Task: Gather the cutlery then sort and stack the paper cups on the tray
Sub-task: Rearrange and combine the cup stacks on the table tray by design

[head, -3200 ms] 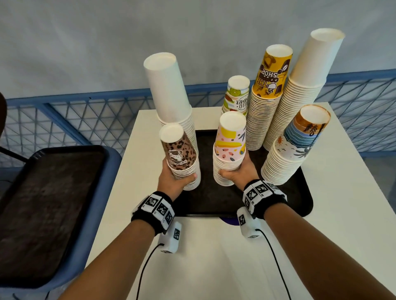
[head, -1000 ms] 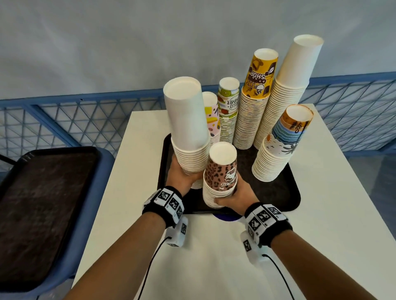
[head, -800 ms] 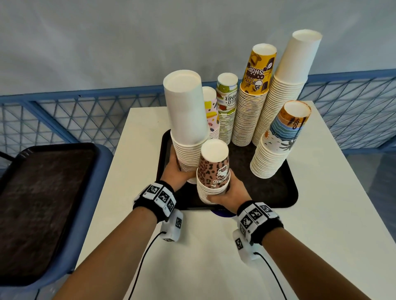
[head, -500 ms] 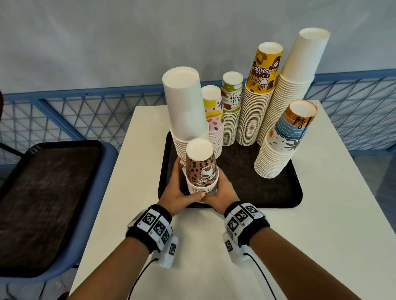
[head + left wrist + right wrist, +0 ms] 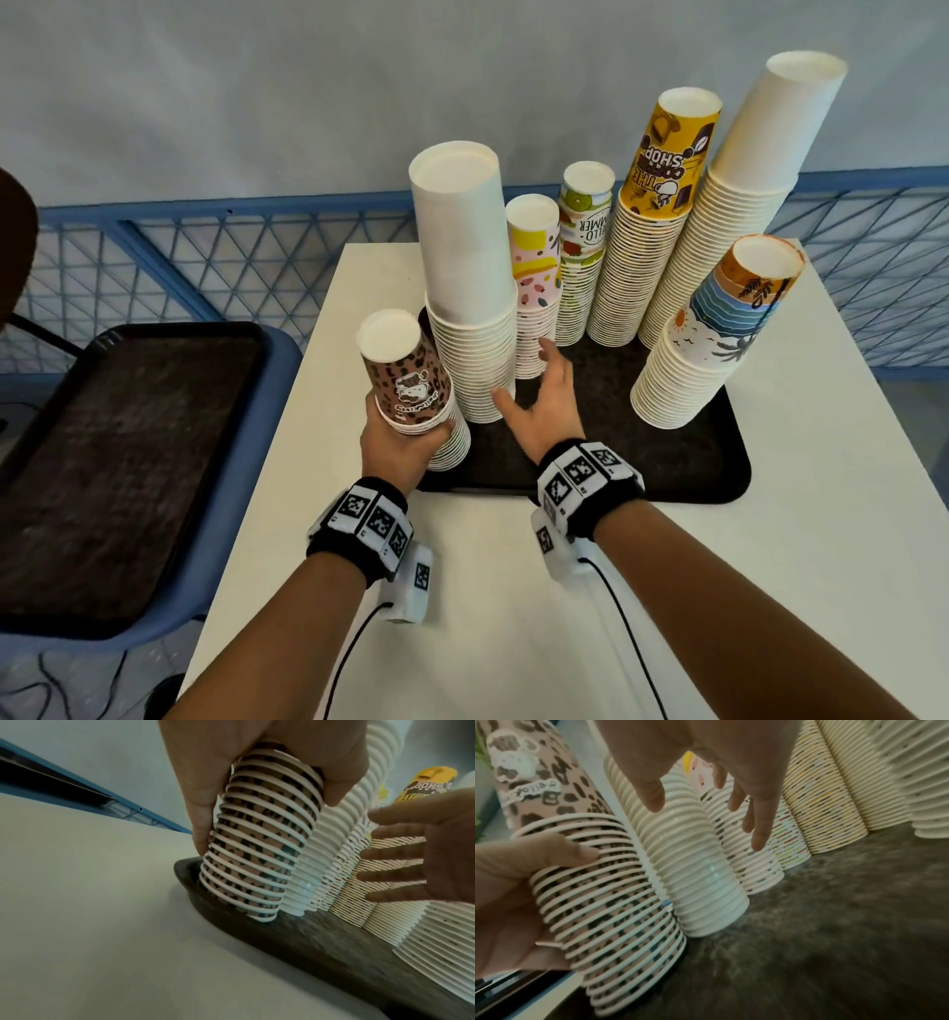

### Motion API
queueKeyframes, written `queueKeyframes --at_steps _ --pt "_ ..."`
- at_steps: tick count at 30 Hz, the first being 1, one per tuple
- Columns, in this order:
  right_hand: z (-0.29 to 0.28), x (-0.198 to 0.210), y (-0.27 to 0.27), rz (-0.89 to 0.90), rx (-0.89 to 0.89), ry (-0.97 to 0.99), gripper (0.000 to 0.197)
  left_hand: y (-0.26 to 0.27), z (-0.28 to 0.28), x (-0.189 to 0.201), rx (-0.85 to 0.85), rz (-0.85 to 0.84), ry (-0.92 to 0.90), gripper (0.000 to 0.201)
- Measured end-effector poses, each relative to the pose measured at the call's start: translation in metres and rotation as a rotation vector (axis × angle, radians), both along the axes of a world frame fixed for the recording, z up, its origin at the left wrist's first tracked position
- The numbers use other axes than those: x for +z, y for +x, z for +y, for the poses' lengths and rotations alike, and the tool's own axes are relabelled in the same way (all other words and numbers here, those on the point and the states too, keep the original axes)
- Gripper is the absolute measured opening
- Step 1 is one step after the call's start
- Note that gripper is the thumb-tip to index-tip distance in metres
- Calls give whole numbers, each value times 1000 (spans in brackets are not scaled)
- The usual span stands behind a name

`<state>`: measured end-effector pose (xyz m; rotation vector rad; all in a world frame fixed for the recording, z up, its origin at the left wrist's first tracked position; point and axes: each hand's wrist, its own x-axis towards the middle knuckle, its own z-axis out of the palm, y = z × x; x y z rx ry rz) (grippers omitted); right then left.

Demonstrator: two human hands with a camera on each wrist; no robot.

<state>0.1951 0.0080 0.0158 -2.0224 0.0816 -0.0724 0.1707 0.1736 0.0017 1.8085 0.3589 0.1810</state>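
Observation:
My left hand grips the leopard-print cup stack, tilted, its base at the black tray's near-left corner. My right hand hovers open over the tray, fingers spread, holding nothing, just in front of the tall plain white stack. Behind stand the pink-yellow stack, the green "Hello Summer" stack, the yellow "Coffee Shop" stack, another tall white stack and the beach-print stack.
The tray sits on a white table. To the left a second dark tray lies on a blue chair. A blue mesh railing runs behind the table. No cutlery is visible.
My right hand has let go of the leopard-print stack and opened over the tray. My left hand now holds that stack alone, shifted left to the tray's near-left corner.

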Motion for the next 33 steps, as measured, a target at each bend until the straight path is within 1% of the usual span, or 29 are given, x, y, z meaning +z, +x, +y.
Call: queueKeyframes --at_steps 3,5,7,11,16,21,24,27,30,33 --pt "11 7 16 -2 43 32 94 7 2 0 -23 -11 -16 100" --pt "18 8 23 5 41 62 98 9 1 -2 -32 -13 -31 96" --pt "24 6 29 6 -29 97 98 9 2 -3 -47 -15 -48 92" --pt "32 3 32 -2 -130 134 100 9 6 -4 -101 16 -63 94" --pt "33 5 30 -38 -159 64 95 10 11 -4 -127 54 -54 96" --pt "25 4 27 -106 -148 15 85 13 14 4 -41 35 -104 91" --pt "20 5 26 -100 -105 14 82 16 13 5 -31 28 -94 88" --pt "21 9 26 -98 -42 57 94 20 10 5 -23 28 -84 88" --pt "28 13 30 -62 -51 112 107 18 11 4 -89 53 -51 88" --pt "33 15 33 -35 -128 175 105 14 16 2 -199 115 -19 94"
